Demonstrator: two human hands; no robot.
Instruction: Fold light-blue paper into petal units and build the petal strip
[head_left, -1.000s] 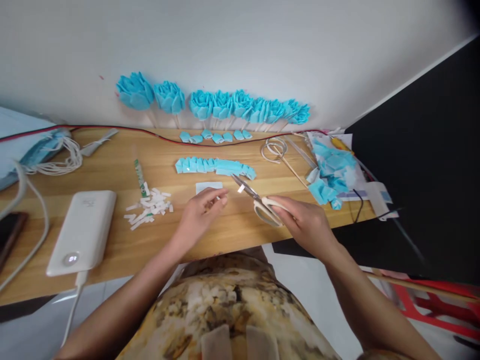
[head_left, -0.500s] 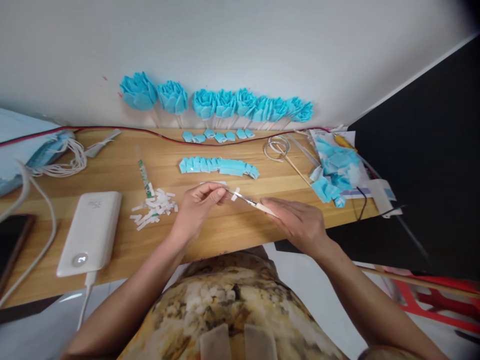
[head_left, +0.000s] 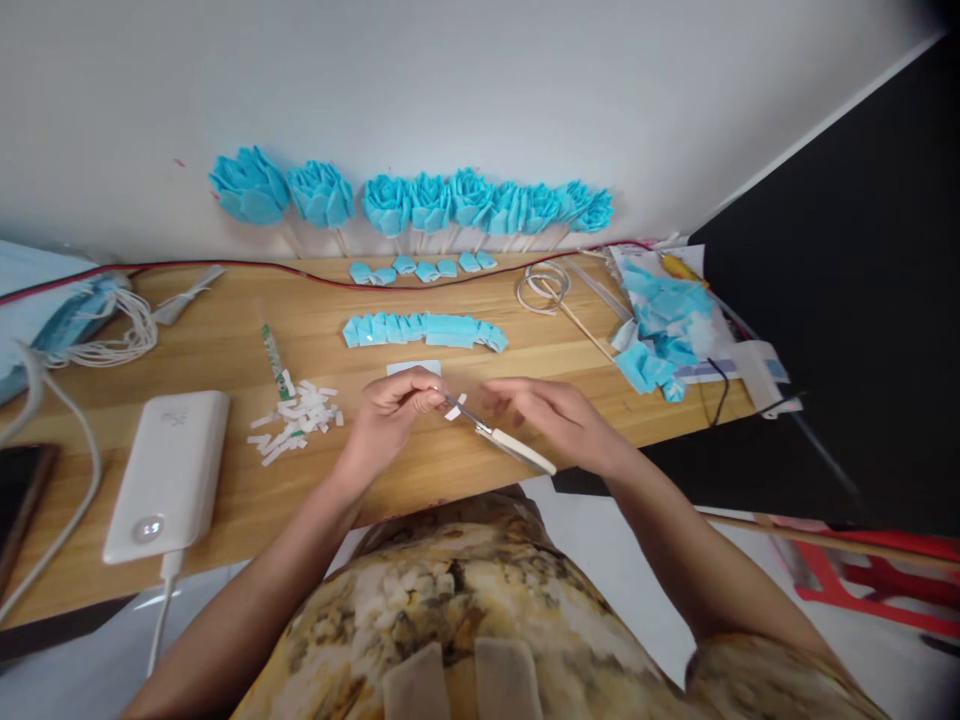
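Note:
My left hand (head_left: pixel 394 420) is closed in a pinch around the tip of a slim metal tool with a cream handle (head_left: pixel 510 450). Its exact kind I cannot make out. The handle points down to the right, over the table's front edge. A small white strip (head_left: pixel 455 407) lies across the metal part, close to my fingertips. My right hand (head_left: pixel 559 420) hovers beside the tool, holding nothing, its fingers stretched out and partly blurred. Just behind my left hand lies a pale blue sheet (head_left: pixel 414 368), and farther back a row of folded blue pieces (head_left: pixel 424 330).
Blue flowers on sticks (head_left: pixel 431 203) lean against the wall. White scraps (head_left: pixel 300 420) and a green-marked tube (head_left: pixel 271 355) lie left, near a white power bank (head_left: pixel 166 475). A wire coil (head_left: pixel 544 288) and crumpled blue pieces (head_left: pixel 660 310) are right.
My right hand has let go of the tool's handle and opened. The tool now tilts more steeply down to the right, held by my left hand alone. The view has shifted slightly.

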